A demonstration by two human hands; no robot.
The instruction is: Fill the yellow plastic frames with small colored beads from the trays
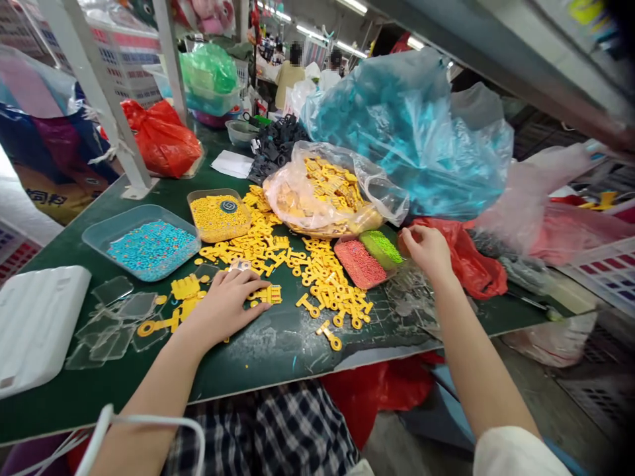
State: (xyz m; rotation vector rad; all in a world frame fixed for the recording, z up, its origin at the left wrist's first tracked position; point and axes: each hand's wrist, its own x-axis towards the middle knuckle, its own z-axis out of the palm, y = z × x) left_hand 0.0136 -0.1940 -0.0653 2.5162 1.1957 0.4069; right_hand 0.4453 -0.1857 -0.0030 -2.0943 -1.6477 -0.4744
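Note:
My left hand [225,304] rests low over the green table, thumb and index finger closed on a small yellow plastic piece [274,294] with coloured bits set in its slots. My right hand [427,250] is raised at the right, fingers bent together beside a small box of green beads [381,246]; what they hold, if anything, is too small to make out. Touching that box is one of pink-red beads [361,263]. Loose yellow parts with ring ends [330,277] lie between my hands. Under and left of my left hand are more yellow pieces [186,289].
Tubs of blue beads [151,244] and yellow beads [218,215] stand left. Clear flat pieces [116,320] lie near a white case [42,324]. Behind are a bag of yellow parts [332,192], black parts [282,142] and a large blue bag [411,139]. A metal post [106,92] rises left.

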